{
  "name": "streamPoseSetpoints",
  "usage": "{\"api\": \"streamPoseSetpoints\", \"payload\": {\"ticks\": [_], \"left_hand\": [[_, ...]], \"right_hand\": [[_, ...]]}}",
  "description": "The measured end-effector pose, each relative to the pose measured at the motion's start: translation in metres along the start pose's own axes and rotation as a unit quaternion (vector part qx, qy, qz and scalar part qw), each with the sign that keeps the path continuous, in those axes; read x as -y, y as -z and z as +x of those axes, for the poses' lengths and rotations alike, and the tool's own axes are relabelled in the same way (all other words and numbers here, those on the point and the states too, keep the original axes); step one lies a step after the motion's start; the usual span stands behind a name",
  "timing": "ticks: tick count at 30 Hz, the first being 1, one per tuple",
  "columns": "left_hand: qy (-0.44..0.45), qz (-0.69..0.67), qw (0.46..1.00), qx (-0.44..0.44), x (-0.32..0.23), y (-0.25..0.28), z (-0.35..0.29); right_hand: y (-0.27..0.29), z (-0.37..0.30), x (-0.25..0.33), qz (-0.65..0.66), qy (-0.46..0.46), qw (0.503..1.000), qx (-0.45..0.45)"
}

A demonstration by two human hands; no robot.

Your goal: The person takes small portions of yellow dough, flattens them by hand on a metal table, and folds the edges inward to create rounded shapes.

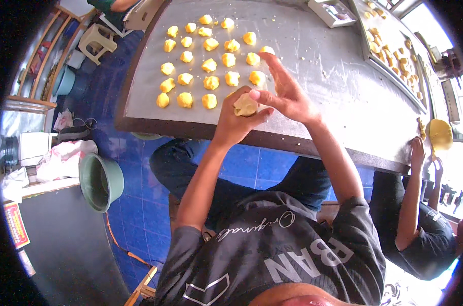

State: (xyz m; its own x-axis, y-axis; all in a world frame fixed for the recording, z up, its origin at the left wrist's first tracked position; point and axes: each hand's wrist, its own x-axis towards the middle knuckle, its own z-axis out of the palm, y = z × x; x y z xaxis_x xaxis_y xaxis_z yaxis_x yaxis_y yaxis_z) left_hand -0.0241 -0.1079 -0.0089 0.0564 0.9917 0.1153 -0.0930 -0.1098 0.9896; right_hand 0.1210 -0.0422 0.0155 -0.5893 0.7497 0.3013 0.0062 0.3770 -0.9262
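Observation:
A pale lump of dough rests in my left hand, whose fingers curl round it above the table's near edge. My right hand is just beside it, thumb tip pressed onto the dough and the other fingers stretched out, pointing away from me. Several rough yellow filling balls lie in loose rows on the metal tabletop, beyond and to the left of my hands. One yellow ball sits close to my right fingers, and my left fingers partly hide another.
A tray of shaped yellow pieces lies at the far right, near a white box. To my right, a co-worker's hand is near a yellow mass. A green basin and a plastic stool stand left.

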Motion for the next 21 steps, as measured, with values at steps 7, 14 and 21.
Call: {"api": "streamPoseSetpoints", "payload": {"ticks": [7, 14, 21], "left_hand": [[-0.042, 0.075, 0.996, -0.035, 0.005, -0.002, 0.002], [-0.052, 0.060, 0.996, -0.043, 0.007, -0.001, 0.002], [0.008, 0.011, 0.999, -0.029, -0.001, -0.001, -0.003]], "right_hand": [[-0.019, -0.003, 0.007, -0.306, 0.115, 0.945, 0.014], [-0.019, -0.001, 0.007, -0.261, 0.124, 0.957, -0.006], [-0.029, -0.009, -0.007, -0.057, 0.033, 0.997, -0.030]]}}
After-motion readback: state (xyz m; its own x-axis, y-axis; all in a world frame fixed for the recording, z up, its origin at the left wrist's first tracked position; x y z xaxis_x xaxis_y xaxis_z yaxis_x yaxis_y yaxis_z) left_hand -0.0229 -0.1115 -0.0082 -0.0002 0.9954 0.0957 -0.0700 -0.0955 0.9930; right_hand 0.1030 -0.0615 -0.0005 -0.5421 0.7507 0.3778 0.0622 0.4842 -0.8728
